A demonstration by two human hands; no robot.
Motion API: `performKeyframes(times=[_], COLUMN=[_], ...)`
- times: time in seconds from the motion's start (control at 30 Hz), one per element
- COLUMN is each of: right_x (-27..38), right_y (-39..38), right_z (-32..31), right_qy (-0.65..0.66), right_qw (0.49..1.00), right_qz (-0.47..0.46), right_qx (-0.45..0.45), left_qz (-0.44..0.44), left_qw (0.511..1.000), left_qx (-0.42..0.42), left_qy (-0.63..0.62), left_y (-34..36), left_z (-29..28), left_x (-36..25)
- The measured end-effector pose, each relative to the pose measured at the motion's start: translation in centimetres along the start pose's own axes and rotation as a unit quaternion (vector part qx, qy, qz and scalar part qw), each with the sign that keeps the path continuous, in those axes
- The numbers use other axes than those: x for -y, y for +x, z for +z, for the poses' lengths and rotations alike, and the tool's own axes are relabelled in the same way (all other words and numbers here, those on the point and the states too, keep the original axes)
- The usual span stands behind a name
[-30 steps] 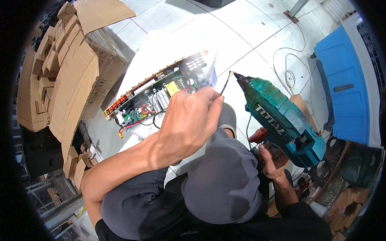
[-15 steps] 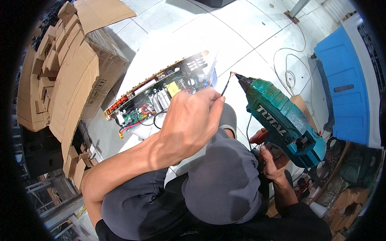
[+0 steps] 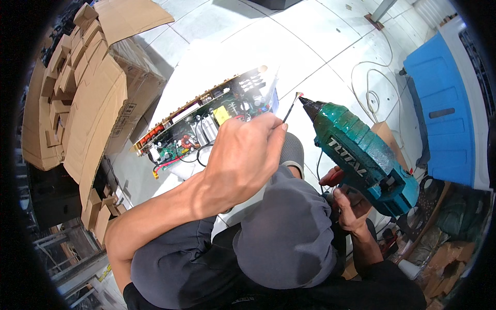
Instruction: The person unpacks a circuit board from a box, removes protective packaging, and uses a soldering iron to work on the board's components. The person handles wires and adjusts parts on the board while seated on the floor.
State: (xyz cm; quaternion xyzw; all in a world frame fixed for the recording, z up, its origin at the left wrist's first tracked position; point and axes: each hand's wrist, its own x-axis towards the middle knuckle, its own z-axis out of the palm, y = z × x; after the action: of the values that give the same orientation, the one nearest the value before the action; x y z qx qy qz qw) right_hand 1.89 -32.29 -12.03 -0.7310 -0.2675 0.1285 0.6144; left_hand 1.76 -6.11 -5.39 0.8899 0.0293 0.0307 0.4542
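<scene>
My left hand (image 3: 245, 150) is closed in a pinch on a thin black cable (image 3: 291, 111), whose small light-coloured tip with a bit of red (image 3: 298, 95) points up and away from me. At that tip is the dark nozzle of a teal glue gun (image 3: 356, 150); whether they touch is hard to tell. My right hand (image 3: 349, 204) grips the glue gun below its body, with the fingers partly hidden behind it. Beyond my left hand lies a green circuit board (image 3: 206, 129) with coils, silver heat sinks, a yellow block and loose wires, on a bright white surface.
A large open cardboard box (image 3: 103, 103) with cardboard inserts stands at the left. At the right is a blue panel (image 3: 439, 108). A white cord (image 3: 369, 98) lies coiled on the tiled floor (image 3: 305, 41). Cardboard scraps (image 3: 449, 263) and tools crowd the lower right.
The glue gun has shifted slightly left, bringing its nozzle closer to the cable's tip. The cable tip has moved a little. My left hand is nearly still.
</scene>
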Motion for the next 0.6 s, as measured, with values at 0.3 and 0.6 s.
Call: performKeyframes(times=[0.3,0.6], right_x=[-0.12,0.03], right_y=[0.09,-0.29], right_z=[-0.17,-0.10], right_qy=[0.001,0.017], right_qw=[1.000,1.000], right_qz=[0.002,0.011], right_qx=[-0.010,-0.014], left_qz=[-0.002,-0.004], left_qw=[1.000,1.000], left_qx=[-0.005,-0.007], left_qy=[-0.003,-0.006], left_y=[0.00,0.00], left_z=[0.32,0.24], left_x=[0.38,0.25])
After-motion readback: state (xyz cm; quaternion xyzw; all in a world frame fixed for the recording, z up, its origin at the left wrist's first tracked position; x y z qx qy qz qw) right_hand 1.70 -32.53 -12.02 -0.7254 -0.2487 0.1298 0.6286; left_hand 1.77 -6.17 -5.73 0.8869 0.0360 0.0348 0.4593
